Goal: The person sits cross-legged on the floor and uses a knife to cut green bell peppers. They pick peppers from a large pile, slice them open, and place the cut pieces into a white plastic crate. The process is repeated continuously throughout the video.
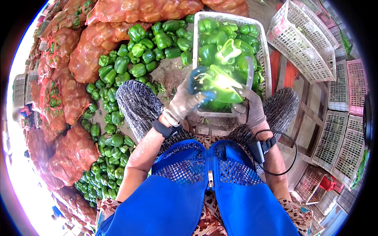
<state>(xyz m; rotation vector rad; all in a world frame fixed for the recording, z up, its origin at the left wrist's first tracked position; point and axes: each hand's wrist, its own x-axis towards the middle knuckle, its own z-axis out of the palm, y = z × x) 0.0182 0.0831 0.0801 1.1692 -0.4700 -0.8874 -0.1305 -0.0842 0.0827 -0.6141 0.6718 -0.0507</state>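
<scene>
My left hand (pixel 184 98), in a grey glove with blue fingertips, grips a cut green bell pepper (pixel 226 90) from its left side. The pepper's pale inside faces up and looks overexposed. In my right hand (pixel 252 107), also gloved, is a knife with a curved blade (pixel 250 70) that points away from me, beside the pepper's right side. The knife's handle is hidden by my fingers. Both hands are above the near part of a white plastic crate (pixel 268 73). Inside it lie green peppers, one a cut piece (pixel 229 52) with its pale inside showing.
Loose green bell peppers (pixel 113 141) cover the floor to my left. Orange mesh sacks (pixel 97 50) lie beyond them. An openwork plastic crate (pixel 304 44) is tilted at the upper right, with stacked crates (pixel 330 144) along the right. Slatted wood (pixel 305 100) shows beside my right knee.
</scene>
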